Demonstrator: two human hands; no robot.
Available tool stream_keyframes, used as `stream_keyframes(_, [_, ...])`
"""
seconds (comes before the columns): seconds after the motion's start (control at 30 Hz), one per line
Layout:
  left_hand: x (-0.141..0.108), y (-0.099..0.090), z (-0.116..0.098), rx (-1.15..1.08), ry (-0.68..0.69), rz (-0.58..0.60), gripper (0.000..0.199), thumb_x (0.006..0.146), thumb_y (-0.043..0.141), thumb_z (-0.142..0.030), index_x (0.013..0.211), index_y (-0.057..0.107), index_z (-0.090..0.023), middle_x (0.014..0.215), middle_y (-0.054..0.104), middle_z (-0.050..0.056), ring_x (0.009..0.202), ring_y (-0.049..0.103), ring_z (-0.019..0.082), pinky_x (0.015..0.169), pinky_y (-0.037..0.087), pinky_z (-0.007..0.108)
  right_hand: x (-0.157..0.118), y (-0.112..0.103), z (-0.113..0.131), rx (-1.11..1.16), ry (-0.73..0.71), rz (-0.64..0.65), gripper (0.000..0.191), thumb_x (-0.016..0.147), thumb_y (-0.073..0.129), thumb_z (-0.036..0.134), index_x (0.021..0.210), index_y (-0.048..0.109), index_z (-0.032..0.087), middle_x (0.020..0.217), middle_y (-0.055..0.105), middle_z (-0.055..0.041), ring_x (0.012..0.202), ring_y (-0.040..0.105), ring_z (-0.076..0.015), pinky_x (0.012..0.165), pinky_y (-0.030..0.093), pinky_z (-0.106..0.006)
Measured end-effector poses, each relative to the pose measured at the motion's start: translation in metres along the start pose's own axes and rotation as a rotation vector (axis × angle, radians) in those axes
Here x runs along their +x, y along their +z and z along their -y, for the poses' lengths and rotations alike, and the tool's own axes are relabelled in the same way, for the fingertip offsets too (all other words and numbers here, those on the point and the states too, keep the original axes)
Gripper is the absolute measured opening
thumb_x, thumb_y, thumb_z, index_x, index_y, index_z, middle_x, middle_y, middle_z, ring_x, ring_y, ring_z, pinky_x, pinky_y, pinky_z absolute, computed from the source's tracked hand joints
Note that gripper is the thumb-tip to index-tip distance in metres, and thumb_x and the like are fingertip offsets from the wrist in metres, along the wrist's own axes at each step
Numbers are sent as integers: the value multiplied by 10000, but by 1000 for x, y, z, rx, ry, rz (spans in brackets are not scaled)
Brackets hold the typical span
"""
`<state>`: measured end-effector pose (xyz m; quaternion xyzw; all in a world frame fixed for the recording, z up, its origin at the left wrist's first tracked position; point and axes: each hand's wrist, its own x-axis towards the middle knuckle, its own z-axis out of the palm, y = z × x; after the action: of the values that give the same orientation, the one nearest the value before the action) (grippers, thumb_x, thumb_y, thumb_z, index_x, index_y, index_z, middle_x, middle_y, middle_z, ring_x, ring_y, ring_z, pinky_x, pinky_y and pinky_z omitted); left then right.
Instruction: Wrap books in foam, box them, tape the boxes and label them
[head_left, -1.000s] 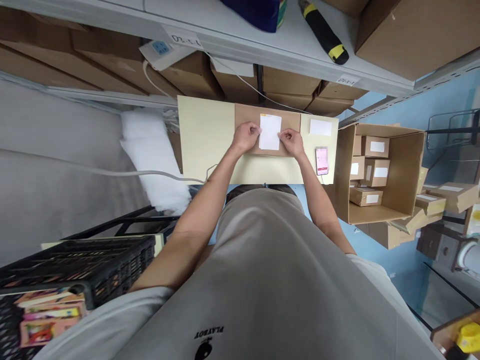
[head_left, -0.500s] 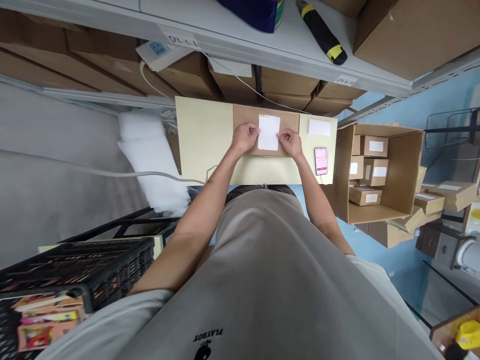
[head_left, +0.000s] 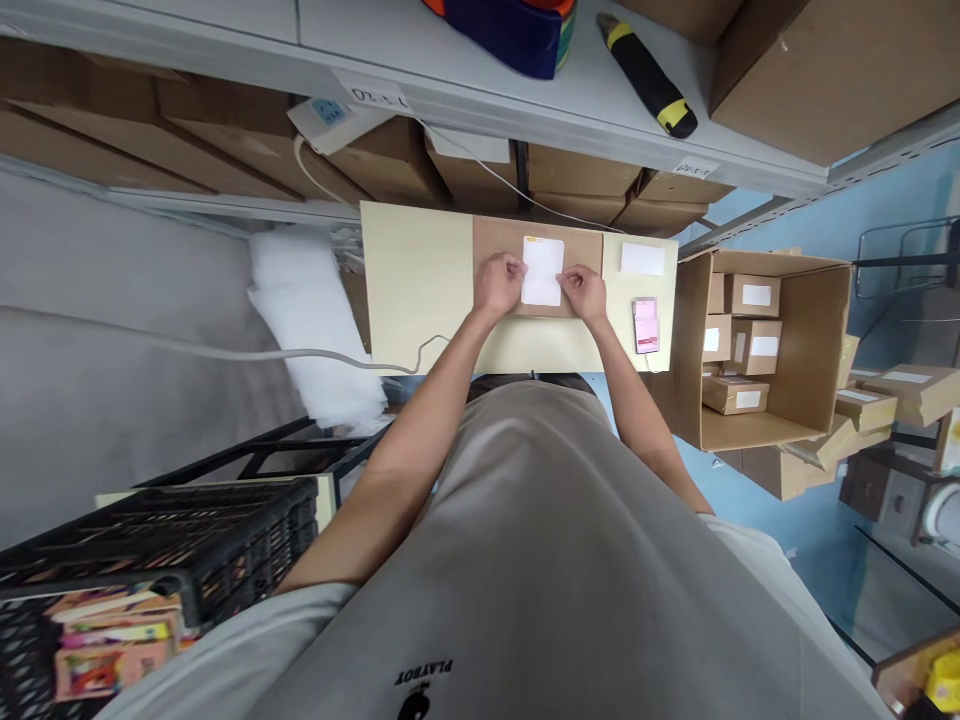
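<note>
Head view: left hand and right hand pinch opposite sides of a white sheet, over brown cardboard on the table. Uneven tugging could skew or crease it; tbh can't tell if it's stuck.

Soft, even light is washing out the white label while wide-angle distortion is stretching the slightly blurred black plastic crate.

Room: packing stockroom, I'd say
Grey metal shelf: white code tags
Brown cardboard carton: small brown labelled boxes
</note>
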<state>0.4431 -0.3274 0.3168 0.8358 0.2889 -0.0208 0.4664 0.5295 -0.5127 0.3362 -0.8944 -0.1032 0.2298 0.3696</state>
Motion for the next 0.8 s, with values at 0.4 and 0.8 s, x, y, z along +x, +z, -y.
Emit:
stream_keyframes(0.4, [-13, -1, 1, 102, 107, 47, 388, 816, 939, -284, 1085, 661, -248, 1213, 734, 114, 1243, 630, 339, 1165, 510, 498, -2, -6, -3, -96, -140, 110, 439, 689, 966, 248, 1014, 671, 243, 910, 658, 29, 894, 621, -218, 900, 543, -350])
stream_keyframes(0.8, [-15, 1, -7, 102, 43, -18, 276, 904, 882, -274, 1013, 629, -270, 1149, 744, 88, 1186, 644, 310, 1072, 539, 466, 3, 4, 6, -191, 28, 38, 242, 912, 880, 393, 966, 680, 266, 973, 782, -8, 931, 711, -234, 877, 548, -351])
